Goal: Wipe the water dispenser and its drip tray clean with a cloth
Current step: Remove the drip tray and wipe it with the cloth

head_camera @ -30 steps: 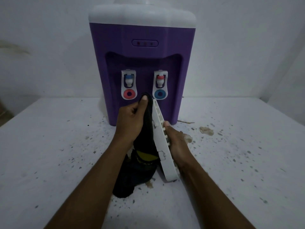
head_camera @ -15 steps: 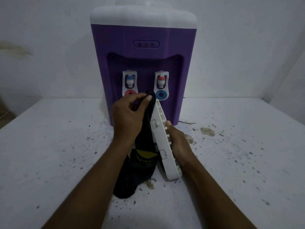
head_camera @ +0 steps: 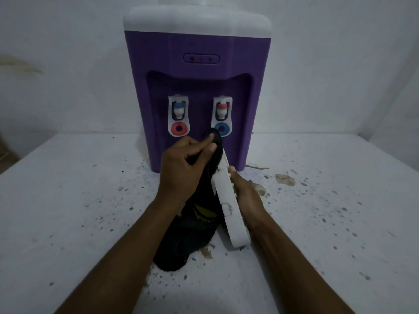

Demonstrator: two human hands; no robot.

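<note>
Nearest you, the loose tail of the dark cloth (head_camera: 181,241) lies on the speckled worktop (head_camera: 68,200), right among the grit and a brownish smear. That is your first risk: whatever the tail picks up there can be carried back onto the part you are cleaning.

Just beside it, the white drip tray (head_camera: 226,200) stands on edge, tilted, with its lower end at or just above the worktop; I cannot tell if it touches. Your right hand (head_camera: 247,196) holds it from the right, its grip wrapped round the edge with the thumb tip showing near the upper end. Most of the fingers are hidden behind the tray.

Your left hand (head_camera: 183,168) has its grip curled, pinching the cloth between thumb and fingers and pressing it against the tray's left face near the top. Push too hard sideways here and the tray could twist out of the right hand, or its small moulded tabs could take the strain.

Beyond, the purple water dispenser (head_camera: 197,87) stands upright close behind your knuckles. The cloth's top bunch sits just below the right tap (head_camera: 223,116), so a long upward stroke could knock the spout and let water out with no tray beneath it. The dispenser body looks not yet wiped, going by the task.
</note>
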